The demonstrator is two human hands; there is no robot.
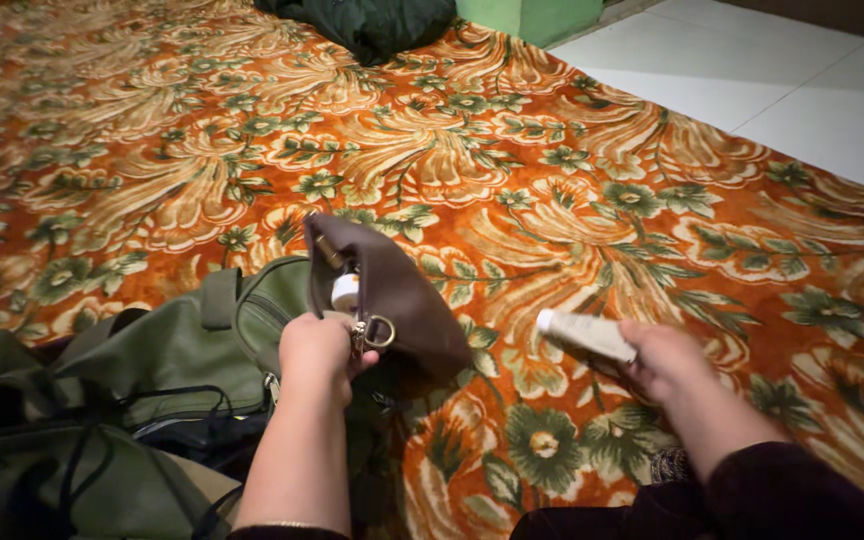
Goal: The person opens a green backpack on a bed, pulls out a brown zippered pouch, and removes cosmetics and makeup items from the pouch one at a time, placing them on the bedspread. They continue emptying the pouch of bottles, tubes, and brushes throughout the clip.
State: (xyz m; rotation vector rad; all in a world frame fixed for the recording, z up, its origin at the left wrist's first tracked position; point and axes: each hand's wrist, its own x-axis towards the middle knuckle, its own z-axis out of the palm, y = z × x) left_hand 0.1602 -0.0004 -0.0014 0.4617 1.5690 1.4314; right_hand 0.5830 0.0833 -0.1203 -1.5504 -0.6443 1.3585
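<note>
At the far left a green bag (152,400) is lying slumped on the patterned orange carpet (512,170), its top gaping and dark straps trailing across it. Just right of it, the left hand (320,352) is holding up a small brown pouch (392,295); the fingers are clenching its near edge by the metal ring, so the mouth is staying pulled open and tipped toward the person. Something small and white is showing inside the opening; what it is cannot be told. The pouch is hanging partly over the green bag and partly over the carpet.

Further right, the right hand (667,362) is gripping a pale tube (584,335), fingers wrapping its lower end so the capped end is pointing left toward the pouch's mouth, near it but not touching. A dark sleeve is covering that forearm. Beyond, at the top, a dark cushion (372,25) is resting on the carpet's edge beside white floor tiles (812,90).
</note>
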